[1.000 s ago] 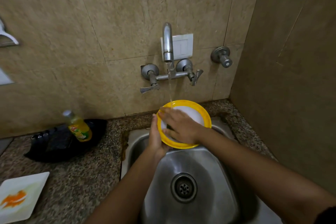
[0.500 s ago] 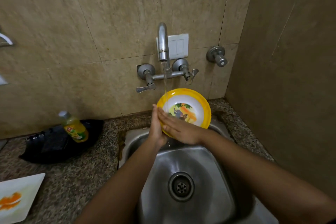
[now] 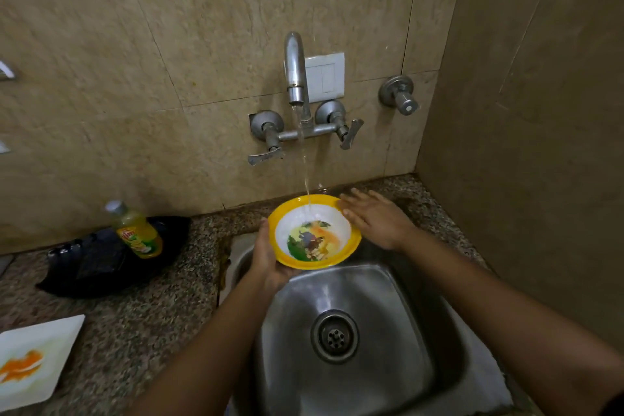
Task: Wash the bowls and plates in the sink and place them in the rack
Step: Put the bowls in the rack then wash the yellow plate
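Note:
A yellow-rimmed bowl [image 3: 315,233] with a cartoon picture inside faces up over the back of the steel sink [image 3: 388,297]. Water from the wall tap [image 3: 295,78] runs into it. My left hand [image 3: 266,258] grips the bowl from below at its left side. My right hand [image 3: 374,218] lies flat with fingers spread at the bowl's right rim, touching its edge. A white square plate [image 3: 32,360] with orange smears sits on the counter at the lower left.
A yellow dish-soap bottle [image 3: 136,231] rests on a black bag [image 3: 101,263] on the speckled granite counter [image 3: 152,314], left of the sink. A side wall stands close on the right. A second valve [image 3: 398,96] sticks out of the back wall.
The bowl was tilted upright with my right hand rubbing its face; now it faces up under the stream, and my right hand has slid off to its right rim.

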